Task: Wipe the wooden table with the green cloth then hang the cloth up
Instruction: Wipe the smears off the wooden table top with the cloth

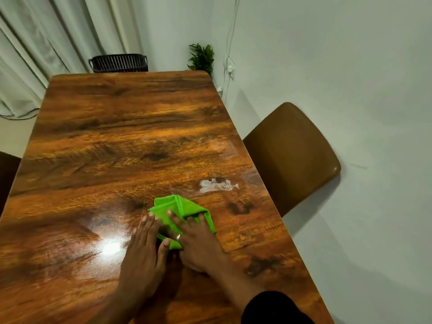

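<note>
A folded green cloth (180, 210) lies on the glossy wooden table (112, 146), near its right front part. My right hand (198, 239) presses flat on the cloth with fingers spread, a ring on one finger. My left hand (145, 249) lies flat beside it, fingers together, its thumb and fingertips touching the cloth's left edge. A white smear (218, 185) sits on the wood just beyond the cloth, to the right.
A brown chair (292, 155) stands against the white wall at the table's right side. A dark basket (118, 63) and a small green plant (202, 57) are behind the far edge. Curtains hang at the back left. White cables run down the wall.
</note>
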